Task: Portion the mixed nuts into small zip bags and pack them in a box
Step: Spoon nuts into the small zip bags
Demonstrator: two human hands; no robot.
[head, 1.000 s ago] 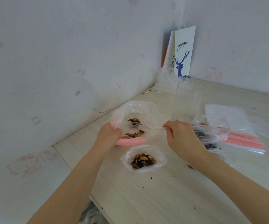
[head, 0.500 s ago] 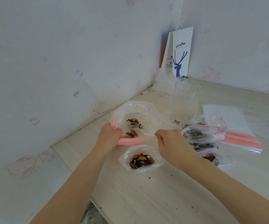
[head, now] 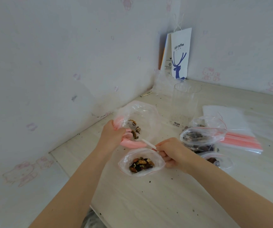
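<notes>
— How many bags?
— One large bag (head: pixel 140 112) of mixed nuts. The left hand (head: pixel 112 135) grips it, fingers curled round its pink rim. One small zip bag (head: pixel 141 162) lies open and part-filled on the bench (head: pixel 148 203), just in front. The filled bags (head: pixel 201 136) on the right overlap too much to count.
— Spoons?
— One white spoon (head: pixel 146 142), pinched in the right hand (head: pixel 171 152), its bowl inside the large bag.
— Changed?
— A second ago its handle lay level. Now it slants, and the right hand is nearer the small zip bag.

- A home room, likely a bedroom corner; pale wallpaper (head: pixel 66 63) printed with pink cartoon cats
- A coffee-shop paper bag (head: pixel 181 53) leans in the corner on a crumb-strewn light wooden tabletop (head: pixel 148 203)
</notes>
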